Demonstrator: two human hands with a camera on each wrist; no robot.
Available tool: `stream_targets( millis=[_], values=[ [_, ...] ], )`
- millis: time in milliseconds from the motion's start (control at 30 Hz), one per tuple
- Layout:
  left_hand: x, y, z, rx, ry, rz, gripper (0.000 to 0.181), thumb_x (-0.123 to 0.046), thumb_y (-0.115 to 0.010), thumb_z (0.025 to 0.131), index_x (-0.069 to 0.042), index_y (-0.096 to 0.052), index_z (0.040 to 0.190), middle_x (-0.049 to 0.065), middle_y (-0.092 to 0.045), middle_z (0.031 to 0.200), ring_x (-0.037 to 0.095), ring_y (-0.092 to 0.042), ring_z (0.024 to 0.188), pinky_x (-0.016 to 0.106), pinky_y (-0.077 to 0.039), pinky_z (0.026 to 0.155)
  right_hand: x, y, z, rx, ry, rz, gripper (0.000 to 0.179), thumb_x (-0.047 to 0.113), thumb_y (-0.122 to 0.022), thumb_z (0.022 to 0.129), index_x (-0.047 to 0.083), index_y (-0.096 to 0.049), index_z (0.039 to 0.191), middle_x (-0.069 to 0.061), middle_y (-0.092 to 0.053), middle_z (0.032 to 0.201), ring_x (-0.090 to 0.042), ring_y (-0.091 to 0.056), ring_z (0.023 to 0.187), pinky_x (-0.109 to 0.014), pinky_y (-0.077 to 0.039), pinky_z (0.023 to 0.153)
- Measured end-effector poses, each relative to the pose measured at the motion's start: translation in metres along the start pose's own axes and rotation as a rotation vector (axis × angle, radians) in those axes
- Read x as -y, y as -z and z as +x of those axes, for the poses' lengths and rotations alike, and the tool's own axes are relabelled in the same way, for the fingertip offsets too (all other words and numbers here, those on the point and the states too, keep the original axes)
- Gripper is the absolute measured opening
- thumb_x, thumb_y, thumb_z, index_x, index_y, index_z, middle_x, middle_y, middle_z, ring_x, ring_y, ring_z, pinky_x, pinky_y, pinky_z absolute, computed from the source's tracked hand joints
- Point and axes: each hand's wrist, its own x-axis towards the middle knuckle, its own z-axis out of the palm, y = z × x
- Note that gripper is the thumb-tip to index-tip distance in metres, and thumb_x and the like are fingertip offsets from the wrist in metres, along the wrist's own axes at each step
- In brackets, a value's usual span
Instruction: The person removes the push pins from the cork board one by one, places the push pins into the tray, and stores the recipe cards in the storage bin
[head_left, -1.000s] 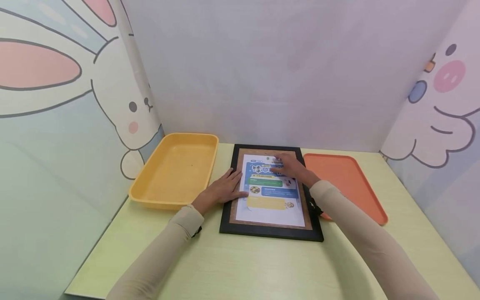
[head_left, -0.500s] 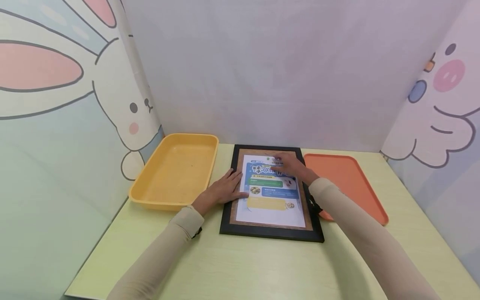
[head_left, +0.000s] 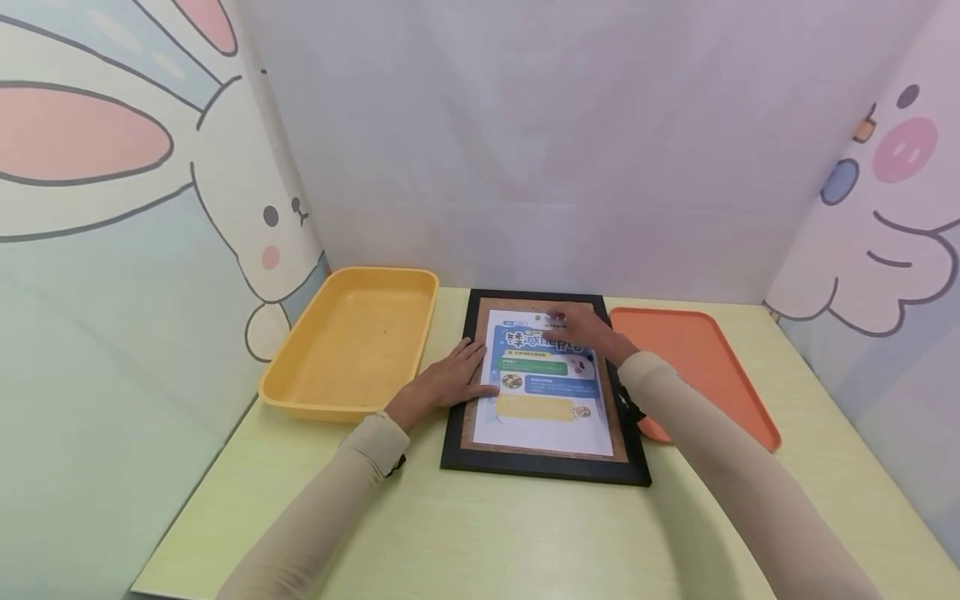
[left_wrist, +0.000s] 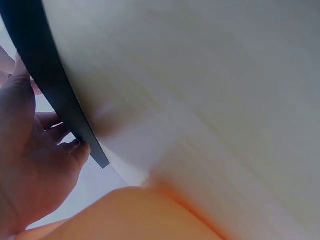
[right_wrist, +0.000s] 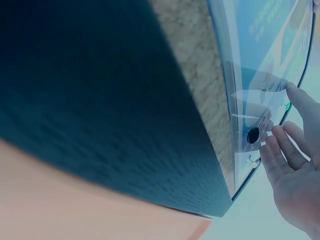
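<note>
A printed poster (head_left: 543,429) lies on a brown board (head_left: 467,417) inside a black frame (head_left: 547,467), flat on the table. My left hand (head_left: 450,377) rests across the frame's left side, fingers spread onto the poster's edge. In the left wrist view, that hand's fingers reach past the frame's dark edge (left_wrist: 60,85). My right hand (head_left: 583,327) touches the poster's upper right part with slightly bent fingers. Near these fingers, the right wrist view shows a black round spot (right_wrist: 253,135) on the glossy sheet; whether it is printed or a pin head, I cannot tell.
A deep yellow tray (head_left: 345,408) stands left of the frame. To its right lies a flat orange tray (head_left: 697,358), partly behind my right forearm. A pale wall (head_left: 540,167) closes off the back, and cartoon-printed walls stand at both sides of the table (head_left: 487,533).
</note>
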Motion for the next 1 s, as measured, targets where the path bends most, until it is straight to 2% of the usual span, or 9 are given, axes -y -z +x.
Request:
stream_targets(
  millis=[167,433,733,1000],
  values=[
    [0.001,-0.001,0.0,-0.006,-0.002,-0.001,0.102,-0.075,-0.052,0.095,-0.008,-0.02,0.166,0.008,-0.016,0.174,0.03,-0.008,0.16,0.047,-0.021,0.126,0.0,-0.001,0.001,-0.009,0.021,0.009,0.063,0.036,-0.077,0.096,0.004,-0.057,0.146,-0.018,-0.06,0.141,-0.032,-0.06,0.118,-0.052,-0.049,0.105],
    [0.001,-0.004,0.0,-0.009,-0.011,0.012,0.102,-0.075,-0.051,0.096,-0.007,-0.021,0.166,0.009,-0.017,0.173,0.03,-0.009,0.16,0.046,-0.021,0.126,-0.003,-0.004,0.008,-0.013,0.059,-0.038,0.058,0.036,-0.077,0.096,0.004,-0.062,0.142,-0.017,-0.065,0.132,-0.029,-0.062,0.109,-0.047,-0.052,0.099],
    [-0.004,0.0,-0.001,-0.013,-0.012,0.013,0.101,-0.073,-0.053,0.096,-0.006,-0.022,0.165,0.011,-0.018,0.173,0.031,-0.01,0.16,0.046,-0.021,0.126,0.002,-0.002,0.009,-0.071,0.089,-0.071,0.05,0.03,-0.079,0.095,0.003,-0.067,0.136,-0.015,-0.069,0.121,-0.029,-0.061,0.103,-0.049,-0.051,0.096],
    [-0.007,0.001,-0.002,-0.008,-0.015,0.031,0.101,-0.073,-0.052,0.096,-0.006,-0.023,0.165,0.01,-0.019,0.173,0.031,-0.01,0.16,0.045,-0.021,0.126,-0.001,-0.003,0.012,-0.08,0.061,-0.06,0.047,0.03,-0.078,0.096,0.007,-0.069,0.135,-0.012,-0.07,0.121,-0.028,-0.061,0.105,-0.049,-0.05,0.098]
  ],
)
